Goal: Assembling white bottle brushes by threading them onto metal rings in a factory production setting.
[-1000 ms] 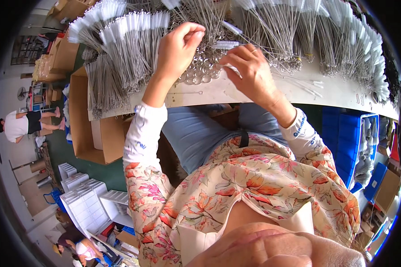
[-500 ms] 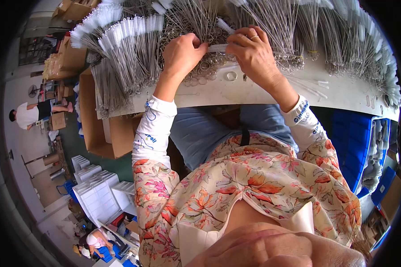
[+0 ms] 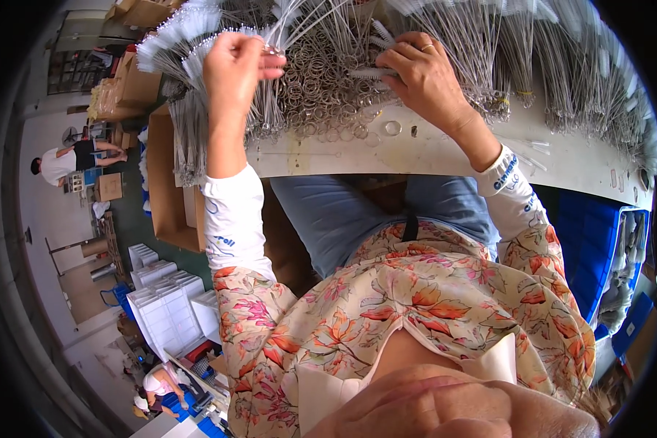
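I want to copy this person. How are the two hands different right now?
The left hand is raised and pinches the looped end of a wire brush between its fingers; the right hand lies lower, over the pile of brushes. The right hand wears a ring; none shows on the left hand. Both have white sleeves and work at the same white table.

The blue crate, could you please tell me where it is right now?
In the head view the blue crate sits at the right side, below the white table edge and just beyond the person's right elbow.
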Available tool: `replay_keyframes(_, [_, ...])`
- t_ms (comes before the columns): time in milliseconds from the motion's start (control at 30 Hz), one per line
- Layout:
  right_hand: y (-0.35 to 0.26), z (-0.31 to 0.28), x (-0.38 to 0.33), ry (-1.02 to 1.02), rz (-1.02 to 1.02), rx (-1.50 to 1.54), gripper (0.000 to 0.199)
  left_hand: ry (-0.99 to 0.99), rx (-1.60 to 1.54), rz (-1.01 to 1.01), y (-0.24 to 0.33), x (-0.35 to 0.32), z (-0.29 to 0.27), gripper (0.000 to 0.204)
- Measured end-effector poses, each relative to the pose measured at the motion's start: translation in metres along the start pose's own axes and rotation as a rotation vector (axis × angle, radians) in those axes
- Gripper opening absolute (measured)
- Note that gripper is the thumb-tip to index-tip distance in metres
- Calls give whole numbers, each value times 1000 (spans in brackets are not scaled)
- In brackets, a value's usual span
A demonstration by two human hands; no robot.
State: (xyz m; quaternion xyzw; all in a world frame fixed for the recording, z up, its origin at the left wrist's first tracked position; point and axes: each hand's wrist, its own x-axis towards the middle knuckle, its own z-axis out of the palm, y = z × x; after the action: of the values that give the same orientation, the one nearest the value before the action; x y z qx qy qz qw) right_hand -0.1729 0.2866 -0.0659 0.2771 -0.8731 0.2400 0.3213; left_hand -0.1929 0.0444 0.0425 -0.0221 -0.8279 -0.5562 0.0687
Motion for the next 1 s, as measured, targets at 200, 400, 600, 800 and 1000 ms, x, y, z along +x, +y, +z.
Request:
replay_keyframes(200, [-3, 11, 25, 22, -64, -50, 32, -47, -169, -19, 16, 48, -17, 17])
replay_keyframes(400, [1, 45, 24, -158, -110, -41, 42, -25, 123, 134, 69, 97, -24, 13])
replay_keyframes(600, [1, 37, 20, -203, -72, -48, 47, 401, 736, 357, 148, 113, -42, 10])
replay_keyframes(800, [-12, 18, 28, -227, -84, 11, 47, 461, 409, 528, 182, 93, -121, 9])
replay_keyframes(1000, [-27, -24, 16, -262, -86, 26, 42, 238, 99, 405, 143, 27, -140, 9])
